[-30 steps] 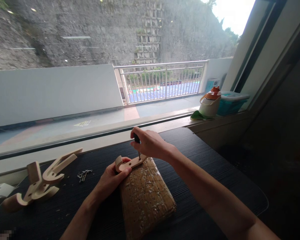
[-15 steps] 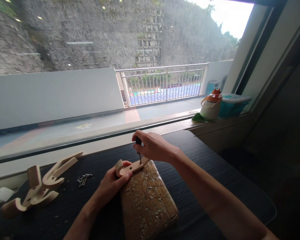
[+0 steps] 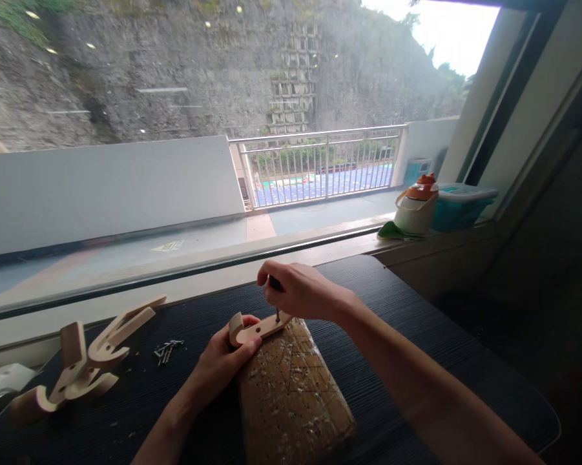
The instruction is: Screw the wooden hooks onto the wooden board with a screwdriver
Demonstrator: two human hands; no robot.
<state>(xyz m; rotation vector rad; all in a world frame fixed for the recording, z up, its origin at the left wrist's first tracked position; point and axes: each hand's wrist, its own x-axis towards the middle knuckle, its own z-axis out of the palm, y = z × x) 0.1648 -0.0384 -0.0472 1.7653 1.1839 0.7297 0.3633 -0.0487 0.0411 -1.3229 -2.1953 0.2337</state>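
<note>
My left hand (image 3: 230, 349) grips a pale wooden hook (image 3: 266, 328) near its curved end, thumb on top and fingers behind. The hook lies along the far edge of a brown block (image 3: 291, 394) wrapped in clear film and pitted with small holes. My right hand (image 3: 303, 290) is closed round the black handle of a screwdriver (image 3: 275, 283), held upright over the hook. Its shaft points down at the hole nearer the straight end; a screw there is too small to make out. Another hole (image 3: 258, 330) in the hook shows beside my left thumb.
Several wooden hooks (image 3: 72, 374) lie at the left of the black table (image 3: 392, 323), with a small pile of screws (image 3: 168, 351) beside them. On the windowsill stand a bottle with an orange cap (image 3: 416, 206) and a teal box (image 3: 465, 206). A white object (image 3: 7, 387) is at far left.
My right hand has turned on the screwdriver handle, its fingers now curled further over the top. My left hand keeps its hold on the hook. The whole view has shifted slightly.
</note>
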